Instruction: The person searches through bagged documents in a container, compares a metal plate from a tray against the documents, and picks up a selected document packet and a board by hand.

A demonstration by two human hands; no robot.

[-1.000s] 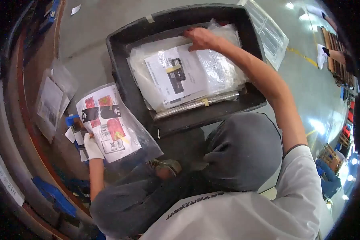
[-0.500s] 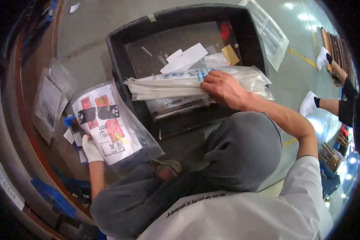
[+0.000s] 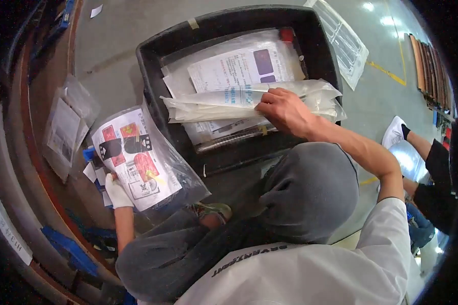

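My right hand [image 3: 286,113], bare, is closed on the upper edge of a stack of plastic bags [image 3: 213,104], folded up toward me inside the black bin [image 3: 150,76]. Behind the stack, a clear bag with a printed sheet [image 3: 229,68] lies in the bin, a red item [image 3: 286,35] beside its top right corner. My left hand [image 3: 118,192], in a white glove, grips the lower left edge of a clear bag holding a printed sheet [image 3: 137,165] with red and black pictures. Its fingertips are partly hidden.
Left of me lie a bagged paper [image 3: 63,132] and a blue holder with small white cards [image 3: 90,172]. A large clear bag [image 3: 341,43] rests on the floor beyond the bin. At right, a person's legs [image 3: 417,147] show near stacked brown boards [image 3: 425,71].
My right hand reached into the bin and pulled the upper bags toward me, folding them. A bagged sheet now covers the loose papers behind them. The person at right has moved nearer.
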